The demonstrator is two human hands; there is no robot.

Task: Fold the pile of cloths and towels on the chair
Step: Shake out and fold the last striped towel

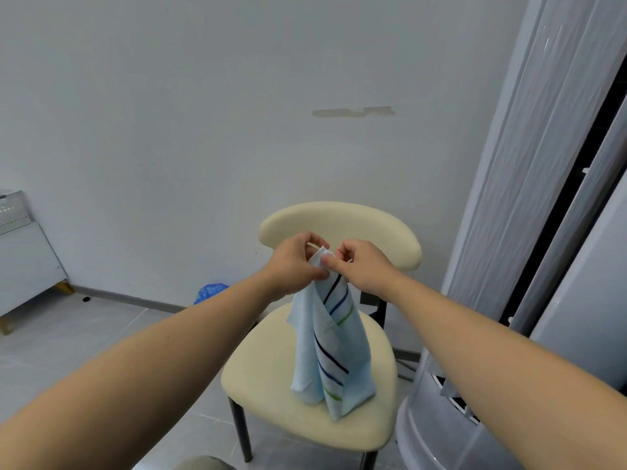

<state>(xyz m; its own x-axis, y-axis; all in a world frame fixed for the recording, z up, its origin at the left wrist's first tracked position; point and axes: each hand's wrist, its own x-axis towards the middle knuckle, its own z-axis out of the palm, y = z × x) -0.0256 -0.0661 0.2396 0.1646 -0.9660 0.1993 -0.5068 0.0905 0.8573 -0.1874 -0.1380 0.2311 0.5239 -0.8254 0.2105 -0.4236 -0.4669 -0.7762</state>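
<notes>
A light blue towel [330,354] with black, blue and green stripes hangs down over the cream chair seat [268,378]. Its lower end reaches the seat or hangs just above it. My left hand [295,262] and my right hand [364,266] are held close together in front of the chair's backrest [366,222]. Each pinches the towel's top edge between thumb and fingers. The towel hangs doubled lengthwise, its two halves side by side. No other cloth shows on the seat.
A tall white cylindrical appliance [509,266] stands right beside the chair. A grey cabinet [23,266] sits at the far left against the wall. A blue bag [210,291] lies on the floor behind the chair. Grey tiled floor [84,334] lies to the left.
</notes>
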